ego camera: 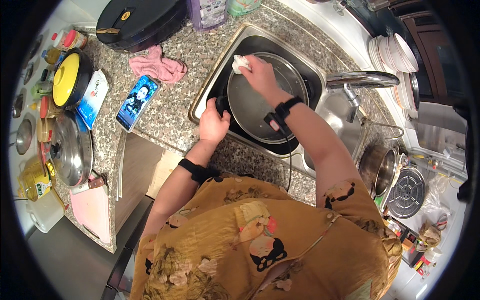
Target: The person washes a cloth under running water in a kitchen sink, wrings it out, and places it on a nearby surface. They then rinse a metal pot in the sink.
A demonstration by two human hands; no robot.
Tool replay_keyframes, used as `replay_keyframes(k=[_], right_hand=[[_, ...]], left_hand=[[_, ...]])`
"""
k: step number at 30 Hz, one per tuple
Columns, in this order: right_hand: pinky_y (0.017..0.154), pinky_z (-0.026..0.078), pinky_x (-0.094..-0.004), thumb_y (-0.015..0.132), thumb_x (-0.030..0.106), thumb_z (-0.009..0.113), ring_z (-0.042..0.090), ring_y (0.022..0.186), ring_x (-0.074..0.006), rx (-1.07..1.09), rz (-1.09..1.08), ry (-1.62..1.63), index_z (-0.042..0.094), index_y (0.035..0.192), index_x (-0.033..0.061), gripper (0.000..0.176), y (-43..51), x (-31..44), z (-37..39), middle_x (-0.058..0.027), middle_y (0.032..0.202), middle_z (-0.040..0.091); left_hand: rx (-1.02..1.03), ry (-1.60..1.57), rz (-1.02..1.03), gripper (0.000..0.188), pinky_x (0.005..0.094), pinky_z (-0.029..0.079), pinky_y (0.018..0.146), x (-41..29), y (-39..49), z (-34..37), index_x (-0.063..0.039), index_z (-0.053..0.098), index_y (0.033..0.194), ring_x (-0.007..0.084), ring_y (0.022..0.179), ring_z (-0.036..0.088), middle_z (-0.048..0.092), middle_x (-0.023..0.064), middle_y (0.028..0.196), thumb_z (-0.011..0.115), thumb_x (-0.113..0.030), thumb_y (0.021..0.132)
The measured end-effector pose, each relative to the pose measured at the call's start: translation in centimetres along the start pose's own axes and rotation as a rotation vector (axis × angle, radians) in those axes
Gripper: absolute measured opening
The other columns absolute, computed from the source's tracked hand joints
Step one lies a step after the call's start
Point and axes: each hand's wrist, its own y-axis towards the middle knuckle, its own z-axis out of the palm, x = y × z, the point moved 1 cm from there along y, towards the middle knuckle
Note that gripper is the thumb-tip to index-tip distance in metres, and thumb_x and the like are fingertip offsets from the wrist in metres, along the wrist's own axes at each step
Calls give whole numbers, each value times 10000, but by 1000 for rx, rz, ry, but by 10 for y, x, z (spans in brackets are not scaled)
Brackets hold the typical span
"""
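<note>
A round metal pan (245, 112) sits in the left basin of the steel sink (243, 35). My left hand (213, 122) grips its black handle (222, 105) at the near left edge of the basin. Over the pan's far left rim, my right hand (260, 73) holds a crumpled white cloth or wipe (239, 63) between thumb and fingers. Both wrists wear black bands, and a small device with a cable hangs by the right one. How much of the pan's handle lies under the left hand is hidden.
The faucet (362, 78) reaches over the sink's right side. Left of the sink lie a pink cloth (157, 65), a lit phone (137, 103), a packet of wipes (93, 98) and a yellow-lidded pot (67, 78). A steel pot (377, 168) stands right; stacked bowls (397, 52) stand behind.
</note>
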Motion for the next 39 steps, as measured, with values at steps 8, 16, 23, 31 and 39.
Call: replay_keyframes(k=[8,16,23,31,39], right_hand=[[875,393,-431,838,214,552,682,913,-229,230,317,-672,657,1047,166,238,13,-90,-28,-57,952,713],[817,411,-474,924,194,460,687,874,-267,583,315,-874,566,1131,143,238,-70,-131,-91,-97,951,701],[743,447,-459,765,448,695,688,818,-249,1057,-33,-664,715,901,144,333,-141,-70,-79,-73,835,707],[693,473,-387,815,229,647,613,758,-205,1029,585,692,619,871,23,216,-101,6,-15,-127,745,629],[867,423,-423,792,207,653,523,1005,-364,939,19,432,553,1073,58,333,-134,6,-41,-194,1011,531]], left_hand=[[-6,-21,-4,467,476,506,728,-1,-1,0,19,493,1203,404,739,637,636,216,725,623,-152,788],[3,-29,1,458,480,505,729,1,1,1,17,501,1189,413,738,634,637,220,728,622,-148,780],[-37,7,67,464,484,502,744,4,2,3,32,495,1190,416,765,633,638,232,739,618,-155,785],[-42,-5,34,448,471,509,772,4,1,3,17,526,1169,429,834,637,651,260,847,644,-165,777],[-29,-26,10,449,480,503,782,2,1,1,32,523,1163,436,859,631,647,270,859,642,-160,775]])
